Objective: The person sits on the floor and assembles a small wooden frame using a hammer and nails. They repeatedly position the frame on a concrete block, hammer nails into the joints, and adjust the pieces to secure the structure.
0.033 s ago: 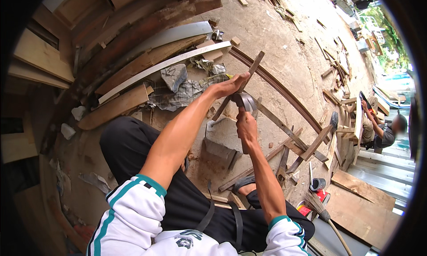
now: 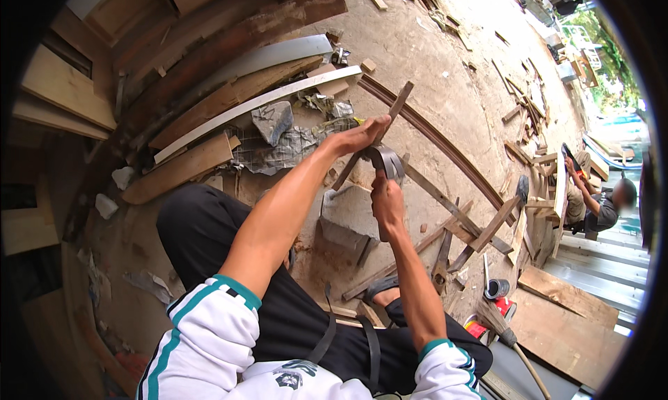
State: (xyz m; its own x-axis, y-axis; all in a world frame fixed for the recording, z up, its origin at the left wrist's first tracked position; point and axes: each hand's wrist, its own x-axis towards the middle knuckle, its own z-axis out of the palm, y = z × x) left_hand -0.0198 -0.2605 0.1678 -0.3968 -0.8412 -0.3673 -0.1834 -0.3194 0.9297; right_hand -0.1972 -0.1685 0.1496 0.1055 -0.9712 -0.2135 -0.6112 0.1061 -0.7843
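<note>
My left hand (image 2: 362, 133) is closed round a narrow dark wooden strip (image 2: 399, 102), which slants up and away past the fingers. Just below it, my right hand (image 2: 387, 204) grips a claw hammer (image 2: 390, 162) by its handle, the metal head close beside my left fingers and the strip. A longer wooden batten (image 2: 442, 196) runs from near the hammer head to a crossed set of wood pieces on the right. Under my hands sits a grey concrete block (image 2: 350, 212). Whether the hammer head touches the wood I cannot tell.
Boards and a white plank (image 2: 261, 108) lie at the left, with a rough stone (image 2: 272, 121) beside them. A long brown moulding (image 2: 438, 139) crosses the floor ahead. At the right are a broom (image 2: 495, 322), an open can (image 2: 497, 288) and a seated co-worker (image 2: 602, 209) with a wooden frame.
My right hand and the hammer head have shifted very slightly to the right. My left hand stays on the strip.
</note>
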